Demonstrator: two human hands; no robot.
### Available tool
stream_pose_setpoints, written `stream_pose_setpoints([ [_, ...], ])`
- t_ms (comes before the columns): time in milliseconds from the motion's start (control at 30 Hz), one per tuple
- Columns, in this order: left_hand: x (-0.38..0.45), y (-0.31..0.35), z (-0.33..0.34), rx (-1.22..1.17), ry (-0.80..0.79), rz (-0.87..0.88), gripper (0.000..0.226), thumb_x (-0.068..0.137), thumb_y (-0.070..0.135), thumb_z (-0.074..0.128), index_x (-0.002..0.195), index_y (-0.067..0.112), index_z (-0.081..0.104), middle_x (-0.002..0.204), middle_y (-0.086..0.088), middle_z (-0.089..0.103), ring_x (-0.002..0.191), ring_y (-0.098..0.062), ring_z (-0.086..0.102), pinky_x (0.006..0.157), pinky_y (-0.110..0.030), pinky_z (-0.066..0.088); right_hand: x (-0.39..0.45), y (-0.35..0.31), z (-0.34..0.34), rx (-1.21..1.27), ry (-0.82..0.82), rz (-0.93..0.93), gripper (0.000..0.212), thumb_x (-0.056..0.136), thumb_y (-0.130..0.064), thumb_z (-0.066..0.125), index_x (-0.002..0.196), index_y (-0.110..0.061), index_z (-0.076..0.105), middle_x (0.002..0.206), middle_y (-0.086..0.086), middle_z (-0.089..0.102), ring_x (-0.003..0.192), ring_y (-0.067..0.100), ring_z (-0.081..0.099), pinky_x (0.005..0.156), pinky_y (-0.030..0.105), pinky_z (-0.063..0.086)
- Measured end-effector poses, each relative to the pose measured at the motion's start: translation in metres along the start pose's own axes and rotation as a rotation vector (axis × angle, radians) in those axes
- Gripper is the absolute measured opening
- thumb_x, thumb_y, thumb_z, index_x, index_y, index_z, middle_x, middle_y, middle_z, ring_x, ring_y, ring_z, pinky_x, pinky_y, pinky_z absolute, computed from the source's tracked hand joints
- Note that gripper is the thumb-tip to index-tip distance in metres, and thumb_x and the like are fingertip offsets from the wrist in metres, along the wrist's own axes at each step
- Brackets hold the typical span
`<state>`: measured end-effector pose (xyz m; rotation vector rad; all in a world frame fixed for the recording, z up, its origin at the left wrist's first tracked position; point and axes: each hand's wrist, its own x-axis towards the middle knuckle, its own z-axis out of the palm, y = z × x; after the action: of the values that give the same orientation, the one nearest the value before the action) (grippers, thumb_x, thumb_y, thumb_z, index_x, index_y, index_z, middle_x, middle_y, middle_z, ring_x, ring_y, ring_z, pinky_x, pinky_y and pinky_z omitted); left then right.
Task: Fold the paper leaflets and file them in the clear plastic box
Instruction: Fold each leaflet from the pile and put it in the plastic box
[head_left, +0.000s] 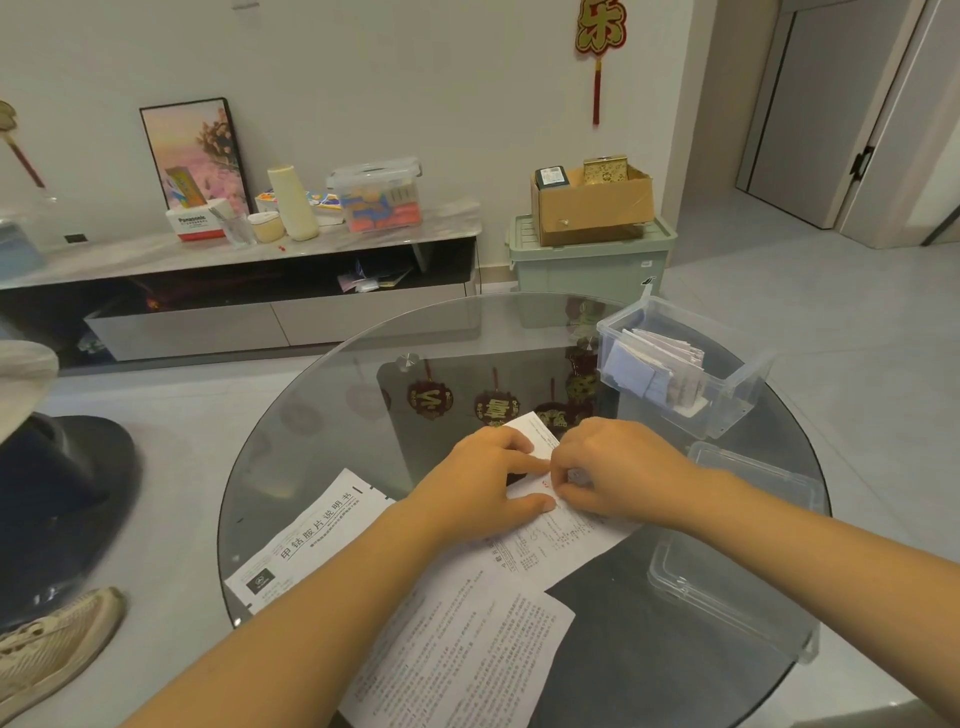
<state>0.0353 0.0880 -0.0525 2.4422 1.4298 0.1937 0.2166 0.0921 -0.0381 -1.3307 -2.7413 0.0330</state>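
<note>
Pressing a white printed paper leaflet (558, 530) onto the round glass table (332, 415), the left hand (483, 488) is lying flat, fingers extended. The right hand (618, 473) is pinching the leaflet's fold with curled fingers.

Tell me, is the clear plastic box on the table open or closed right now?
Open. The clear plastic box has no lid on; folded leaflets stand inside, and its lid lies separately on the glass table.
</note>
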Motion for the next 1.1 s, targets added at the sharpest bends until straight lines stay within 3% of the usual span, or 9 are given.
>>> stream_pose_setpoints([
  [167, 0.002, -0.001, 0.0, -0.006, -0.04, -0.004, 0.048, 0.089, 0.048, 0.055, 0.134, 0.033, 0.051, 0.141, 0.012, 0.04, 0.127, -0.007, 0.037, 0.105, -0.026, 0.034, -0.002, 0.006, -0.004, 0.031, -0.083, -0.016, 0.023, 0.092, -0.042, 0.052, 0.11, -0.036, 0.065, 0.116, -0.016, 0.061, 0.109, 0.006, 0.052, 0.09, 0.027, 0.045],
  [467, 0.002, 0.0, -0.003, -0.05, -0.023, 0.008, 0.045, 0.086, 0.048, 0.061, 0.129, 0.034, 0.056, 0.137, 0.011, 0.044, 0.123, -0.006, 0.041, 0.1, -0.023, 0.034, -0.004, -0.001, 0.0, -0.047, -0.018, -0.108, 0.027, 0.097, -0.034, 0.039, 0.108, -0.025, 0.061, 0.106, -0.007, 0.061, 0.096, 0.01, 0.053, 0.082, 0.025, 0.045],
  [667, 0.003, 0.0, -0.003, -0.05, 0.014, -0.001, 0.041, 0.085, 0.046, 0.063, 0.123, 0.032, 0.061, 0.132, 0.011, 0.051, 0.117, -0.006, 0.046, 0.097, -0.023, 0.039, -0.001, 0.003, -0.003, 0.144, -0.058, 0.039, 0.018, 0.095, -0.033, 0.046, 0.097, -0.022, 0.06, 0.103, -0.008, 0.059, 0.092, 0.008, 0.051, 0.081, 0.023, 0.046],
  [800, 0.006, 0.001, 0.0, -0.064, 0.103, -0.03, 0.024, 0.087, 0.039, 0.064, 0.106, 0.027, 0.071, 0.115, 0.01, 0.062, 0.103, -0.007, 0.055, 0.092, -0.028, 0.046, 0.001, 0.005, -0.006, 0.309, -0.05, 0.103, 0.007, 0.094, -0.028, 0.051, 0.093, -0.027, 0.058, 0.096, -0.014, 0.057, 0.09, 0.005, 0.054, 0.084, 0.024, 0.049],
  [967, 0.007, 0.002, 0.002, -0.152, 0.214, -0.112, 0.009, 0.091, 0.031, 0.059, 0.085, 0.025, 0.062, 0.087, 0.009, 0.062, 0.073, -0.01, 0.056, 0.064, -0.019, 0.044, 0.004, 0.01, 0.0, 0.45, -0.024, 0.171, 0.024, 0.086, -0.047, 0.059, 0.105, -0.032, 0.058, 0.1, -0.016, 0.062, 0.091, 0.004, 0.058, 0.082, 0.025, 0.052],
  [1100, 0.008, 0.003, 0.006, -0.22, 0.276, -0.185, 0.008, 0.092, 0.024, 0.058, 0.086, 0.025, 0.051, 0.102, 0.005, 0.066, 0.081, -0.011, 0.06, 0.064, -0.017, 0.05, 0.007, 0.012, 0.009, 0.442, 0.033, 0.272, 0.026, 0.087, -0.029, 0.061, 0.113, -0.029, 0.055, 0.107, -0.009, 0.062, 0.091, 0.006, 0.057, 0.082, 0.029, 0.052],
])
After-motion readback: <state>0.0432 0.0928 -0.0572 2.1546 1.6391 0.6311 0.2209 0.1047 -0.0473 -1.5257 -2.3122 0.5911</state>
